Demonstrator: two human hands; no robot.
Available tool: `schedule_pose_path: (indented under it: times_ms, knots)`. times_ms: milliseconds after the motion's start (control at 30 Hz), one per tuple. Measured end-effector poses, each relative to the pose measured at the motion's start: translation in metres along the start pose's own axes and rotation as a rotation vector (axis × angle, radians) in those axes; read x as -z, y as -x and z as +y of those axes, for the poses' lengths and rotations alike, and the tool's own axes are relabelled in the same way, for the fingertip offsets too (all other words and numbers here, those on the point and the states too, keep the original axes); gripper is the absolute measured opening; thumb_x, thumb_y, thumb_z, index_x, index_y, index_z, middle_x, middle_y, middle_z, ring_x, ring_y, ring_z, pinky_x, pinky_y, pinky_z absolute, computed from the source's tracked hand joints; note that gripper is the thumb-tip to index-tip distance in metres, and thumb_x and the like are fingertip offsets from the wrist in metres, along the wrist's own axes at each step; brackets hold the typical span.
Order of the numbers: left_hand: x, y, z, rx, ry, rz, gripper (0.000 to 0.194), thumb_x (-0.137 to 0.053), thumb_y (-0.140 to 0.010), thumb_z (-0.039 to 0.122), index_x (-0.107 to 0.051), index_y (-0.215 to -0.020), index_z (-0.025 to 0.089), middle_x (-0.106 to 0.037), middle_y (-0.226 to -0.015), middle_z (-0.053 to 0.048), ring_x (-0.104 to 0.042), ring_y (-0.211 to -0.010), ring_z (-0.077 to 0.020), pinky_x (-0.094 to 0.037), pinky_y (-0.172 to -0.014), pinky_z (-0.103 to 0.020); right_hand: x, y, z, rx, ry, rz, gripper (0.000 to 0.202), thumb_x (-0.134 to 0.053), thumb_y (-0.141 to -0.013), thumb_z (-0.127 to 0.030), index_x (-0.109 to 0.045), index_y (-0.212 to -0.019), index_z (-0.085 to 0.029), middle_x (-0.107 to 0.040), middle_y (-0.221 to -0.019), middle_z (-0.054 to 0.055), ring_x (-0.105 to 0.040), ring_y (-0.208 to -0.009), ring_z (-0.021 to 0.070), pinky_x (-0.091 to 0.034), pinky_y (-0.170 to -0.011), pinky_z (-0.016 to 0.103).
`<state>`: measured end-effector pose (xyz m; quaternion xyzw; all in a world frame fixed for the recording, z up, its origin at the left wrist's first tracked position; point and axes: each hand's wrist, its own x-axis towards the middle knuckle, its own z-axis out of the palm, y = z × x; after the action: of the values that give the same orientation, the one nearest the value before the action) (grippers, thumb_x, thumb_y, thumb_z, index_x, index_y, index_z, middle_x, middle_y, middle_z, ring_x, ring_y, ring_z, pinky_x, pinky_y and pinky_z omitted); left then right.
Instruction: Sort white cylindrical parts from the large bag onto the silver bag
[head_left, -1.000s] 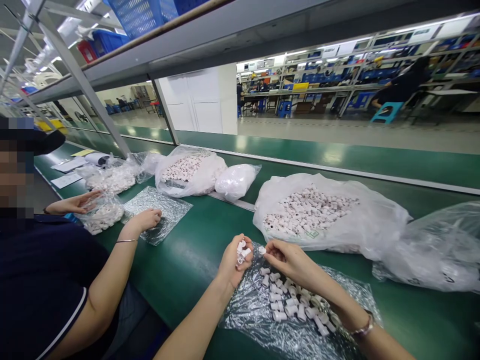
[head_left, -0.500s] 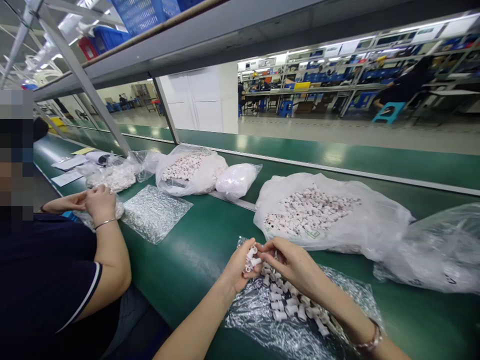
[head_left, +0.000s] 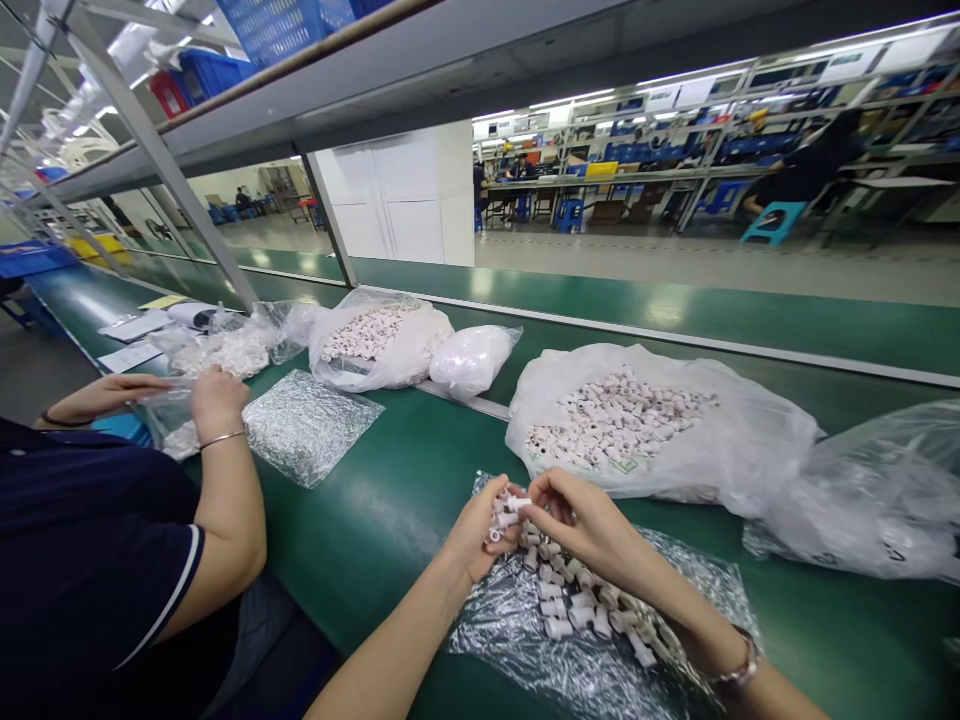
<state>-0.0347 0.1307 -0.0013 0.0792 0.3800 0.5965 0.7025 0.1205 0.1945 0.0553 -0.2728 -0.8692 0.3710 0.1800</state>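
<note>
Several small white plastic fittings (head_left: 504, 518) lie in my left hand (head_left: 478, 530), its fingers curled round them. Thumb and forefinger of my right hand (head_left: 574, 515) pinch one white fitting (head_left: 519, 503) just above that handful. Beneath my hands, a pile of white fittings (head_left: 559, 605) rests on a crinkled clear plastic sheet (head_left: 510, 640). Behind it lies a large open translucent bag (head_left: 750, 430) full of small whitish pieces (head_left: 622, 415).
At the left, a person in a dark shirt (head_left: 90, 540) handles a clear bag (head_left: 169, 410). Another plastic sheet (head_left: 307, 425), a second filled bag (head_left: 427, 345) and a white bundle (head_left: 474, 360) lie on the green table (head_left: 360, 510). A metal shelf (head_left: 375, 85) hangs above.
My right hand now shows a white fitting between its fingertips, over my left palm. The person at the left has drawn both hands apart, stretching the clear bag between them.
</note>
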Motion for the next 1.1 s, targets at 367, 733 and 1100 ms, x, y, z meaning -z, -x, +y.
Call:
schedule_pose_path:
  times_ms: [367, 733, 1100]
  knots:
    - [0.015, 0.0, 0.021, -0.101, 0.127, -0.043, 0.026, -0.057, -0.09, 0.037, -0.057, -0.084, 0.011, -0.051, -0.065, 0.002, -0.037, -0.041, -0.0019, -0.015, -0.029, -0.012, -0.013, -0.005, 0.041, -0.043, 0.444, -0.081, 0.019, -0.051, -0.095, -0.034, -0.06, -0.082, -0.022, -0.064, -0.08, 0.003, -0.059, -0.066, 0.0192, -0.036, -0.055, 0.029]
    - [0.005, 0.0, 0.003, -0.033, -0.046, -0.044, 0.035, -0.064, -0.084, 0.047, -0.057, -0.085, 0.013, -0.054, -0.061, 0.001, -0.04, -0.037, -0.0024, -0.012, -0.03, -0.013, -0.013, 0.002, 0.004, 0.107, 0.244, -0.018, 0.013, -0.053, -0.097, -0.037, -0.057, -0.101, -0.024, -0.06, -0.091, 0.002, -0.058, -0.067, 0.0157, -0.041, -0.058, 0.028]
    - [0.001, 0.003, -0.001, -0.131, -0.23, -0.058, 0.036, -0.066, -0.081, 0.048, -0.059, -0.079, 0.013, -0.052, -0.053, 0.003, -0.034, -0.031, -0.0032, -0.009, -0.028, -0.016, -0.002, 0.004, 0.0, 0.106, 0.174, -0.11, 0.022, -0.047, -0.101, -0.04, -0.06, -0.092, -0.024, -0.056, -0.088, 0.001, -0.056, -0.07, 0.0158, -0.041, -0.061, 0.028]
